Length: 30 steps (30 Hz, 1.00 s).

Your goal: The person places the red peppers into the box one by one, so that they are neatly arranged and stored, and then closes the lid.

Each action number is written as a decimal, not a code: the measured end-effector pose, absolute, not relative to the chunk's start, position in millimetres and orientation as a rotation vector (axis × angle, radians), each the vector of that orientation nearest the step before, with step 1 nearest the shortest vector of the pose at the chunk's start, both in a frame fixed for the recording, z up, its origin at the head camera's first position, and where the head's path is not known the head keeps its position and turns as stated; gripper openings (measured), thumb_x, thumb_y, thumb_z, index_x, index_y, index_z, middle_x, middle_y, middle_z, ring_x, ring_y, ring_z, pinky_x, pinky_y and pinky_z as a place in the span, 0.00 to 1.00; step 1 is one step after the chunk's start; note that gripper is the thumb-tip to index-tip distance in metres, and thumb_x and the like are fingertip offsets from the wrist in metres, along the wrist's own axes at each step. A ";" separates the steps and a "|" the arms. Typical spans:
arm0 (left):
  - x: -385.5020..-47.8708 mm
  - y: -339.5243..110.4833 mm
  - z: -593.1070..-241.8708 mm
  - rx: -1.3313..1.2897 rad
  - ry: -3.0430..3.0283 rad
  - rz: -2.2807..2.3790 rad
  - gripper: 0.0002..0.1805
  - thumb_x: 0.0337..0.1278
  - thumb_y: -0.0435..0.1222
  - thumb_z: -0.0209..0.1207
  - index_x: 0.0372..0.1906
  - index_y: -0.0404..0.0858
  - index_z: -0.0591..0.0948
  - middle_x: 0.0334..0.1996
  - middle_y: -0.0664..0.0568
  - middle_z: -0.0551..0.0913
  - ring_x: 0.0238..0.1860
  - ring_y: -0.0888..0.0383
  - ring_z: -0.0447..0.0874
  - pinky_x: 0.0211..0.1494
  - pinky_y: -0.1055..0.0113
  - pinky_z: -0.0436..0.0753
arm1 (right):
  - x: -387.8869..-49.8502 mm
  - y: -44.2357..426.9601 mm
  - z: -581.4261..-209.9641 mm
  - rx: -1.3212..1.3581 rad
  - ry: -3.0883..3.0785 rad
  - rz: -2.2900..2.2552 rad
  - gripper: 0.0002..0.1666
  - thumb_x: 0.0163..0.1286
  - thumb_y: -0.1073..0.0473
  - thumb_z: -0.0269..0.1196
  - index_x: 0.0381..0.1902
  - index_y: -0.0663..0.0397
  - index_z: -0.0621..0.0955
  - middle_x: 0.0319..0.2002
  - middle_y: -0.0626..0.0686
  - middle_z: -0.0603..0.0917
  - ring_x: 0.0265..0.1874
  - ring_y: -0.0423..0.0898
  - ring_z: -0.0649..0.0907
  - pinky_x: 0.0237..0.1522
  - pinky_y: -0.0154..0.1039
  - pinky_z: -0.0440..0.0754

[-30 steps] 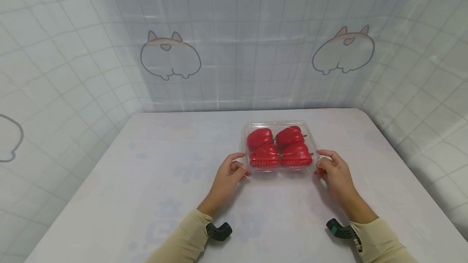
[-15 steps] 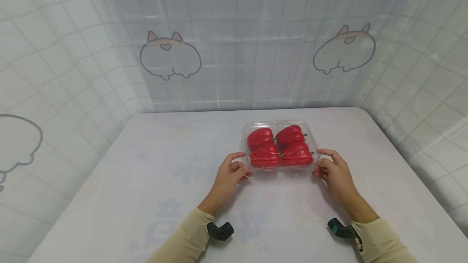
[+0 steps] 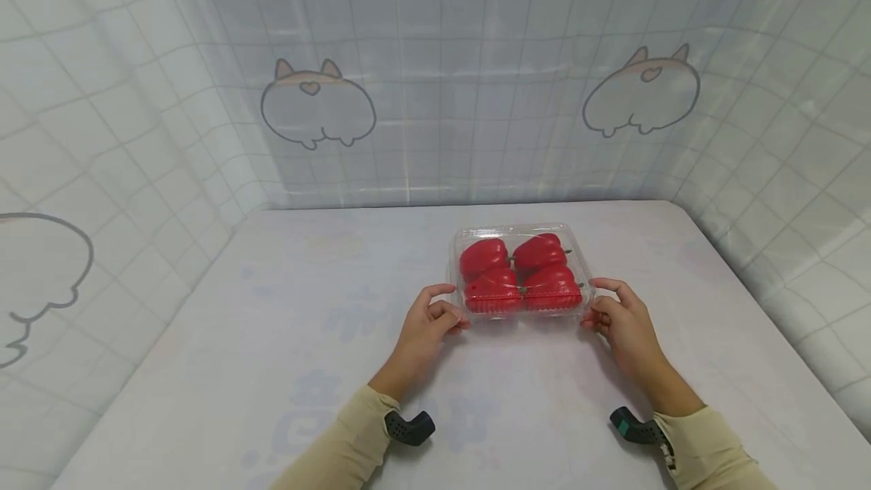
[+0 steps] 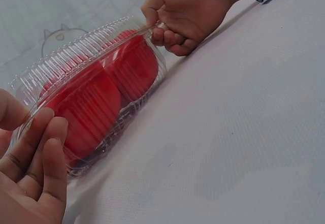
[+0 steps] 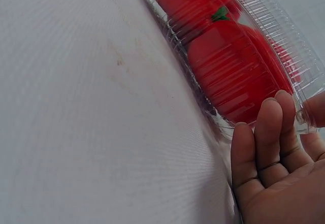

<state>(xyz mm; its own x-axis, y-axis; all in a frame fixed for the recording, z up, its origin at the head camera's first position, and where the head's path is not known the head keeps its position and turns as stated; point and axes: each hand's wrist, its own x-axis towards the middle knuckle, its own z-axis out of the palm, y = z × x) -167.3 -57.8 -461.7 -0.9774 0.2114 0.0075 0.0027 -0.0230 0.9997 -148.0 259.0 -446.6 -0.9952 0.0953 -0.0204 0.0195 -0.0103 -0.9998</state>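
Note:
A clear plastic clamshell box [image 3: 490, 232] sits on the white table with its lid down, right of the middle in the head view. Inside lie several red bell peppers [image 3: 491, 289] with green stems. My left hand [image 3: 418, 335] pinches the rim at the box's near left corner. At the near right corner, the rim is between the thumb and fingers of my right hand [image 3: 629, 335]. The left wrist view shows both hands on the ribbed box [image 4: 76, 56]. In the right wrist view, fingertips [image 5: 269, 109] touch the box's front wall.
The white table [image 3: 306, 271] carries faint bluish prints. Behind it and along both sides rise grid-patterned sheets [image 3: 469, 119] with cartoon animal outlines. Dark devices [image 3: 410, 428] are strapped at both wrists, by the beige sleeves [image 3: 347, 437].
Both hands and the box stay practically in place. At the left, the printed side sheet shifts, with its cartoon outline coming further into view.

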 end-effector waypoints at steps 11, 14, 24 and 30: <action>-169.0 -53.4 -462.6 0.245 2.016 2.195 0.22 0.68 0.28 0.54 0.64 0.37 0.67 0.36 0.45 0.82 0.43 0.50 0.87 0.51 0.62 0.83 | -149.7 264.3 -447.4 -0.117 -2.189 2.176 0.21 0.78 0.63 0.47 0.66 0.62 0.63 0.33 0.53 0.82 0.31 0.43 0.82 0.40 0.34 0.84; -168.7 -52.4 -463.3 0.255 2.042 2.201 0.21 0.68 0.27 0.51 0.63 0.37 0.67 0.34 0.45 0.82 0.41 0.50 0.87 0.49 0.62 0.84 | -150.1 264.8 -448.9 -0.095 -2.200 2.166 0.21 0.78 0.63 0.47 0.66 0.62 0.64 0.33 0.53 0.83 0.31 0.43 0.83 0.40 0.34 0.84; -166.8 -52.9 -462.4 0.276 2.155 2.071 0.22 0.71 0.34 0.50 0.66 0.44 0.65 0.37 0.43 0.85 0.42 0.49 0.84 0.52 0.60 0.83 | -149.5 264.6 -451.5 -0.080 -2.228 2.135 0.20 0.78 0.62 0.47 0.64 0.60 0.65 0.35 0.58 0.83 0.31 0.45 0.83 0.40 0.35 0.85; -169.7 -51.6 -461.0 0.174 2.095 2.125 0.22 0.69 0.33 0.50 0.66 0.43 0.65 0.36 0.42 0.84 0.40 0.49 0.83 0.51 0.62 0.82 | -151.1 263.6 -449.4 -0.054 -2.200 2.178 0.20 0.78 0.62 0.48 0.64 0.61 0.65 0.34 0.57 0.83 0.31 0.44 0.83 0.40 0.35 0.85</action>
<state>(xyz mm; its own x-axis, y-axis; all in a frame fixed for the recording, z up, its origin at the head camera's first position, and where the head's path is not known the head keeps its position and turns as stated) -169.7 -51.6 -461.0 -0.9817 0.1890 -0.0238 -0.0265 -0.0117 0.9996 -151.1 263.6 -449.4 -0.9984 0.0568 0.0075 -0.0069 0.0105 -0.9999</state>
